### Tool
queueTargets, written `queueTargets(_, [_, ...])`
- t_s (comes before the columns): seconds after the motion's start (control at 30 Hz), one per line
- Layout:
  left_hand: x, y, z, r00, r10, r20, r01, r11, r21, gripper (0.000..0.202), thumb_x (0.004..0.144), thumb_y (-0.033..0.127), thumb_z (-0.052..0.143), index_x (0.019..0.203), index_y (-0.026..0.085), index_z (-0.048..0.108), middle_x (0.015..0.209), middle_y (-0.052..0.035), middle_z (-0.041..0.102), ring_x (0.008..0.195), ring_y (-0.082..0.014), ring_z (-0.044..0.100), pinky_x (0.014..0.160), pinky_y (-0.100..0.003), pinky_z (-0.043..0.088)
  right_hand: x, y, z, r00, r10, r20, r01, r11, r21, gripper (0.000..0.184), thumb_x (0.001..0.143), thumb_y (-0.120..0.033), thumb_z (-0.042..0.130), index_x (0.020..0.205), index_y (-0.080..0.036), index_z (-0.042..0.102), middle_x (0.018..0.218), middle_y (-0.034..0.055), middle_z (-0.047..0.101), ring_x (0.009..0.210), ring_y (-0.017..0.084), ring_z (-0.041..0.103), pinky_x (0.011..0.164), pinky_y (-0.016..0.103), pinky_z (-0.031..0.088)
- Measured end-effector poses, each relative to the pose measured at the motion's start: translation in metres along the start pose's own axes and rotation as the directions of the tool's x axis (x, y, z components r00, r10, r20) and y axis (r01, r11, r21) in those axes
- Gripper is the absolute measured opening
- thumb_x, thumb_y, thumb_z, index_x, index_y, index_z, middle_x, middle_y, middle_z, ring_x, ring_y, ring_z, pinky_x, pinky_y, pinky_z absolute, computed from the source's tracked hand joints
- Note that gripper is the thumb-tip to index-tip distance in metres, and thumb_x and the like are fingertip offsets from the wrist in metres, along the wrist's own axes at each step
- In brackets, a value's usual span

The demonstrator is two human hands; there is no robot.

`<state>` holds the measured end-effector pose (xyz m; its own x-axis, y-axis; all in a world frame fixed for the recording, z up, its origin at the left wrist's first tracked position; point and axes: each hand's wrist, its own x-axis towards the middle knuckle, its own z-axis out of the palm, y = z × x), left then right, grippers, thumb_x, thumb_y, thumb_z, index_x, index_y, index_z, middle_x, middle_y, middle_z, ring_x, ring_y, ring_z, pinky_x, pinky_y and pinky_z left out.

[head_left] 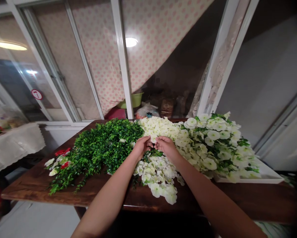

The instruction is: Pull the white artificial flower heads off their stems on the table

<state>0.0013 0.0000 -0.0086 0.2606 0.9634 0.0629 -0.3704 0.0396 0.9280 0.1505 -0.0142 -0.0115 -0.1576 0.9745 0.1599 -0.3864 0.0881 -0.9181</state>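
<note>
My left hand [142, 147] and my right hand [166, 147] meet over the middle of the table, fingertips pinched on a small white artificial flower [153, 138] between them. Behind them lies a heap of loose white petals [162, 127]. Close below my hands spreads another pile of white flowers [160, 175], with a little green among it. To the left is a big mound of green artificial leaves [106, 142]. On the right, assembled white flowers with green leaves [218, 142] are stacked.
The brown wooden table [31, 186] stands against a window with a dotted curtain [96, 43]. A white tray [265, 177] sits under the right-hand flowers. Red and white flowers [61, 160] lie at the left. A cloth-covered side table [16, 145] stands farther left.
</note>
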Motion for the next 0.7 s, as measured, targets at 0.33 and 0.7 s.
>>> queueTargets(0.33, [-0.001,-0.008,0.001,0.999,0.035,0.009,-0.036,0.991,0.125,0.029,0.068,0.040,0.073,0.075,0.013,0.064,0.063,-0.0023,0.063,0.052,-0.0103,0.056,0.047,-0.021,0.039,-0.004,0.001,0.004,0.999,0.011,-0.034,-0.012,0.999,-0.041,0.022,0.068,-0.036,0.072,0.073,-0.018,0.060,0.067,0.0024,0.067,0.061,0.015,0.064,0.064,0.028,0.051])
queueTargets(0.7, [0.004,-0.012,0.000,0.982,0.186,0.017,-0.178,0.904,0.388,0.033,0.075,0.047,0.065,0.069,0.015,0.059,0.057,0.0012,0.057,0.048,-0.0101,0.049,0.049,-0.023,0.036,-0.001,0.003,0.002,0.998,0.051,-0.045,-0.056,0.993,-0.102,0.027,0.072,-0.044,0.070,0.075,-0.018,0.062,0.063,0.0037,0.068,0.058,0.017,0.065,0.060,0.029,0.054])
